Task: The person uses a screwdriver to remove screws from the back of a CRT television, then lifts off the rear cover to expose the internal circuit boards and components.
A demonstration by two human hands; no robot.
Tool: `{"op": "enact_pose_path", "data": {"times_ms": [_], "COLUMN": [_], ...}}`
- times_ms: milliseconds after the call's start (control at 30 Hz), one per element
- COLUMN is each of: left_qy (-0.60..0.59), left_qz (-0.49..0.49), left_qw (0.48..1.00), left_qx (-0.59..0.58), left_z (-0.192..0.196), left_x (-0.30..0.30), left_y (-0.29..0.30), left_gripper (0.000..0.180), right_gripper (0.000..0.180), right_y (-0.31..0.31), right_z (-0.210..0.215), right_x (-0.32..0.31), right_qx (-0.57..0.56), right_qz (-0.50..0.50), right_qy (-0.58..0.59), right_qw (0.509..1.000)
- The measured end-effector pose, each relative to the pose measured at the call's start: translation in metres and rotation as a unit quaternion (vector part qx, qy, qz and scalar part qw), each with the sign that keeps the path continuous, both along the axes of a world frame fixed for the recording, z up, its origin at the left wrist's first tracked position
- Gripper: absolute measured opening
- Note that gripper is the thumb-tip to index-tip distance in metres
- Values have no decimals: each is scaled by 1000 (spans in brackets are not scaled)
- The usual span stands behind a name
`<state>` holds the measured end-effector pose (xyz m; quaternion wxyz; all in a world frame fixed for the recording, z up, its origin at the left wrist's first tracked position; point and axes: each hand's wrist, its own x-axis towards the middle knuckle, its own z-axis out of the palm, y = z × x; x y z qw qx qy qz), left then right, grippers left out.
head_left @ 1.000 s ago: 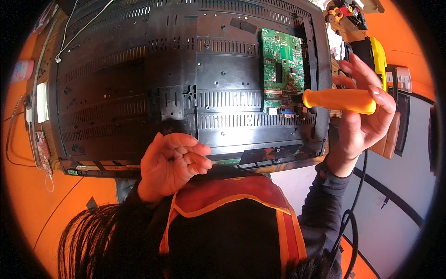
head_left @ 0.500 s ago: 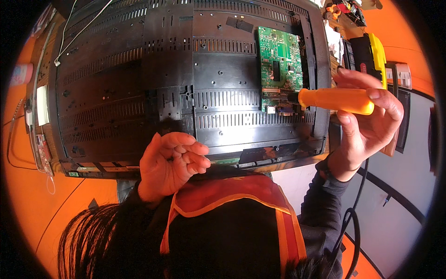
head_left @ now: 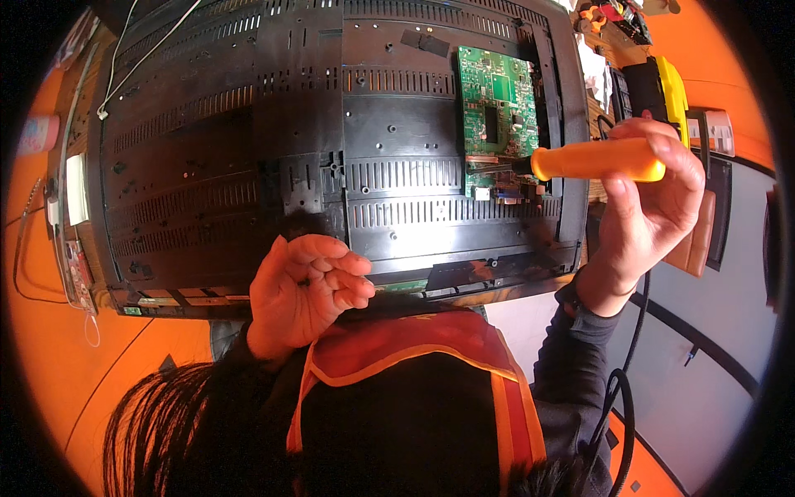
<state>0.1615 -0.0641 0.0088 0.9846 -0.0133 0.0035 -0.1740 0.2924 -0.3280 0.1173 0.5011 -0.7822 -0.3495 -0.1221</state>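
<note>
My right hand [head_left: 650, 195] is closed on the yellow-orange handle of a screwdriver [head_left: 592, 161], thumb below and fingers above. Its thin shaft points left over the lower part of a green circuit board [head_left: 501, 99]; whether the tip touches the board I cannot tell. The board sits on the right side of a large black slotted back panel [head_left: 397, 120], which looks like a television's. At the panel's front edge is my left hand [head_left: 302, 290], palm up with fingers curled in; anything within them is hidden or too small to make out.
White wires [head_left: 124, 87] lie over the panel's left part. To its right stand a black-and-yellow case [head_left: 667, 91] and a white container [head_left: 719, 132]. A black cable [head_left: 633, 340] hangs by my right forearm. Clutter [head_left: 613, 21] lies at the far right.
My right hand has shifted slightly left and its upper fingers have closed in on the handle. The screwdriver's handle has tilted up a little. My left hand stays in place.
</note>
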Motion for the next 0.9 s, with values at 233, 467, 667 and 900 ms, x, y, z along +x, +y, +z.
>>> {"op": "enact_pose_path", "data": {"times_ms": [233,467,667,900], "left_qy": [7,8,7,7], "left_qz": [-3,-3,-7,-8], "left_qw": [1000,1000,1000,1000], "left_qx": [3,-8,-9,-8], "left_z": [0,1,1,1], "left_x": [0,0,0,0], "left_y": [1,2,1,1], "left_gripper": [58,57,57,57], "right_gripper": [40,37,41,48], "right_y": [-4,10,13,8], "right_z": [-1,-5,-9,-11], "right_x": [7,1,4,2], "right_qx": [-61,62,34,-21], "right_qz": [12,-20,-22,-3], "right_qy": [-51,48,4,-55], "right_qw": [997,997,999,998]}}
